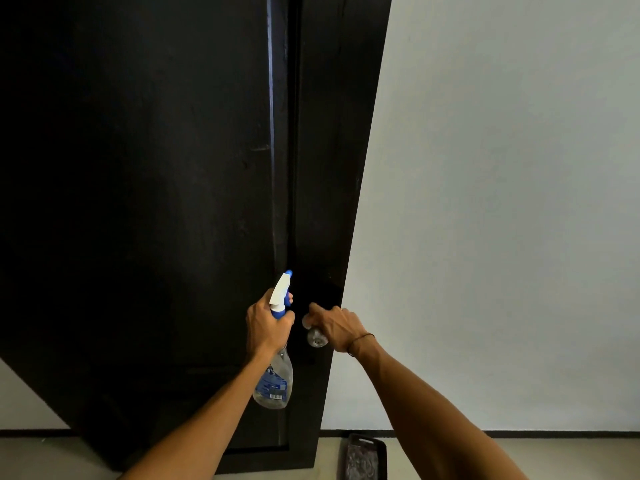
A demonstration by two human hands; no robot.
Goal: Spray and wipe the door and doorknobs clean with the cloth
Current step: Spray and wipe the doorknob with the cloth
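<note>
**Doorknob held, spray bottle raised**

Door fills the left and centre of the frame, a tall dark slab, its latch edge running down the middle toward the pale wall on the right. No cloth shows in either hand, so the step in hand looks like spraying, not wiping.

The right hand, at lower centre, curls its fingers round the metal doorknob on the door's edge, seemingly to hold the door steady. The left hand, just left of it, grips the neck of the spray bottle, fingers wrapped tight, one finger apparently at the trigger; the white and blue nozzle points up toward the door face.

Next move, as I judge it: squeeze the trigger onto the panel or knob, then fetch the cloth, which I cannot find here.

As for containers, the clear bottle hangs below the fist and appears to hold a little clear liquid; the level is hard to read. A dark tray lies on the floor at the bottom edge, its contents unclear.
</note>
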